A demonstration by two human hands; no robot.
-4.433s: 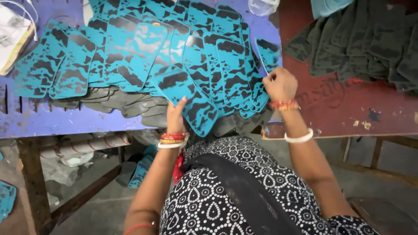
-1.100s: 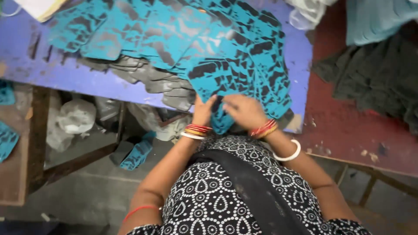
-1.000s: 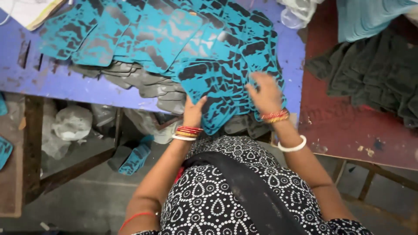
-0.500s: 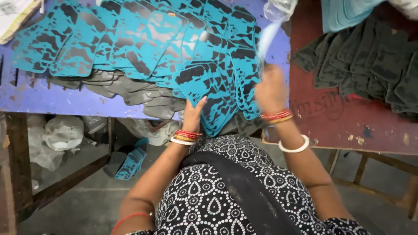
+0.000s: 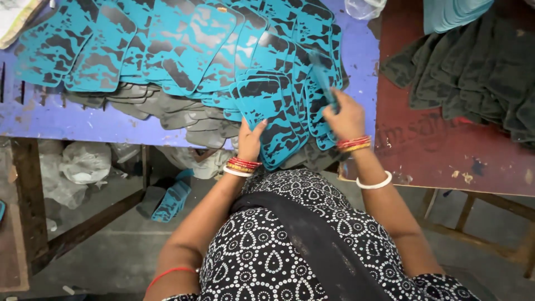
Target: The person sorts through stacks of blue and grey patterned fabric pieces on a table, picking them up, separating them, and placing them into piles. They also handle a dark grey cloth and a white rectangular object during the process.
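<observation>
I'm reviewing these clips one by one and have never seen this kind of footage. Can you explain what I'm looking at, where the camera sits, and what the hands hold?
There is no machine here: a person works with bare hands, filmed by a camera worn on the head, looking down. The left hand rests on the nearest of the teal patterned sheets, which lie fanned across a blue table with grey sheets beneath. The right hand lifts one teal piece, blurred by motion. On the red table beside it lies a pile of dark cloth pieces.
</observation>
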